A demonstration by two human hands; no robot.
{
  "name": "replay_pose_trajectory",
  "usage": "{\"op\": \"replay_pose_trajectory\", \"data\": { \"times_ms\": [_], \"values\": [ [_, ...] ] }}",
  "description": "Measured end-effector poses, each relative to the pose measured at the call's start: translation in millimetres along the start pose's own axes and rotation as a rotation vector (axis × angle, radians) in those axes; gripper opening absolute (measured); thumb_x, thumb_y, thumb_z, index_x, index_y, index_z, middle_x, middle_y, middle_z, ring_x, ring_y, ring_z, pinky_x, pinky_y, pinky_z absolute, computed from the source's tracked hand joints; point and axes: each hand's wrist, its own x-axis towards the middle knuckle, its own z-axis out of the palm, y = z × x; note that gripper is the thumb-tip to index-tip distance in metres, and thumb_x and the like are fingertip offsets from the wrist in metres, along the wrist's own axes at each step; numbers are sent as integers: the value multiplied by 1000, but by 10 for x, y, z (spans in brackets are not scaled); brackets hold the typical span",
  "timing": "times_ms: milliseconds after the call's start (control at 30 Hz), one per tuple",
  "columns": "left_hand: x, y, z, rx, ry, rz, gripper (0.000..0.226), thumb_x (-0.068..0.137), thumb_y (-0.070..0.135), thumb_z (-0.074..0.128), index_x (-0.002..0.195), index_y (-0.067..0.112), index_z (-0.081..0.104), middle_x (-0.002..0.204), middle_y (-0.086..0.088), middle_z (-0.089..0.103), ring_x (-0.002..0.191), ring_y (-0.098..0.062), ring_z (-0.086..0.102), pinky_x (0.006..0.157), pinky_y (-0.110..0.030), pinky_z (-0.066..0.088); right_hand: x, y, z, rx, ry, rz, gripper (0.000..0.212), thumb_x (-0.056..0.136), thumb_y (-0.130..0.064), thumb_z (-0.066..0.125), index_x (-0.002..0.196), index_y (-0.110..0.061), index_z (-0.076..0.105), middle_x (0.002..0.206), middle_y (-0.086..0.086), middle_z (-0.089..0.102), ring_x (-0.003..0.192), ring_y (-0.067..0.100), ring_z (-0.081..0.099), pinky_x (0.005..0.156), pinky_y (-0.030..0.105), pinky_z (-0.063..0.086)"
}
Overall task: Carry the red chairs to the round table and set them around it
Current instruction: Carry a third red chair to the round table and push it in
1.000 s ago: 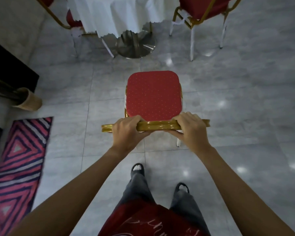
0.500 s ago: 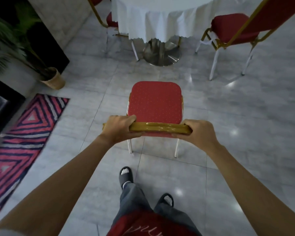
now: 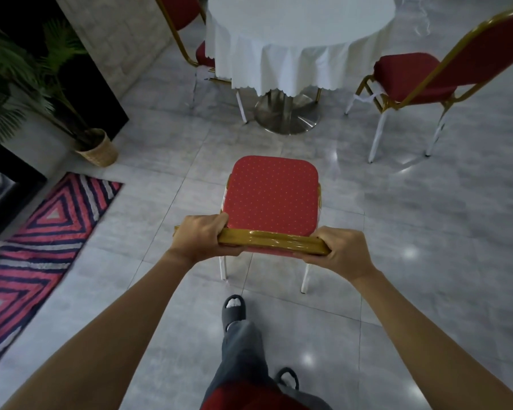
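Observation:
I hold a red chair [image 3: 271,195] with a dotted seat and a gold frame by the top rail of its back. My left hand [image 3: 200,238] grips the rail's left end and my right hand [image 3: 342,251] grips its right end. Its white legs show below the rail; whether they touch the floor I cannot tell. Ahead stands the round table [image 3: 296,39] under a white cloth, on a metal pedestal base. One red chair [image 3: 412,75] stands at its right side, and another red chair [image 3: 190,28] is at its left, partly hidden by the cloth.
A potted palm in a woven basket [image 3: 100,149] stands at the left by a dark wall panel. A striped pink and navy rug [image 3: 39,241] lies on the grey tiled floor at the left. My feet in dark slippers are below the chair.
The view has tilted up and I have stepped forward with the chair. The whole table top and the right chair's back now show. Both hands keep their grip on the rail.

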Motion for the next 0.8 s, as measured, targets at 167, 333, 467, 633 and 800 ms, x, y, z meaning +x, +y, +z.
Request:
{"op": "replay_pose_trajectory", "data": {
  "times_ms": [167, 333, 467, 633, 800],
  "values": [
    [312, -240, 114, -1, 2, -24, 67, 79, 74, 42, 62, 9, 47, 45, 5, 47, 33, -13, 42, 39, -16, 27, 310, 205, 125, -17, -1, 6, 55, 80, -64, 53, 65, -13, 65, 53, -5, 62, 42, 9, 54, 39, 21, 46],
    [710, -574, 329, 2, -24, -39, 70, 74, 78, 43, 62, 9, 46, 45, 4, 46, 33, -15, 41, 36, -18, 30, 694, 543, 284, -37, 1, 10, 54, 79, -63, 55, 65, -12, 64, 53, -4, 61, 42, 10, 53, 40, 21, 46],
    [1114, -934, 579, 9, -11, -30, 73, 75, 80, 39, 61, 9, 46, 45, 3, 46, 33, -13, 40, 35, -19, 30, 1064, 910, 480, -73, 3, 40, 51, 76, -62, 60, 64, -12, 63, 52, -5, 60, 42, 10, 53, 39, 21, 45],
    [1670, -1368, 848, -14, 0, 0, 71, 76, 79, 39, 60, 10, 44, 44, 4, 44, 33, -11, 35, 38, -16, 25, 1567, 1328, 690, -94, -28, 113, 47, 71, -58, 67, 64, -12, 61, 52, -4, 59, 43, 9, 52, 40, 20, 44],
    [2168, -1809, 1158, -37, -5, 18, 69, 77, 77, 39, 61, 11, 48, 45, 5, 47, 34, -10, 39, 36, -17, 31, 2036, 1709, 877, -115, -45, 203, 49, 70, -60, 66, 62, -12, 58, 49, -4, 54, 42, 10, 48, 39, 22, 41]
  ]
}}
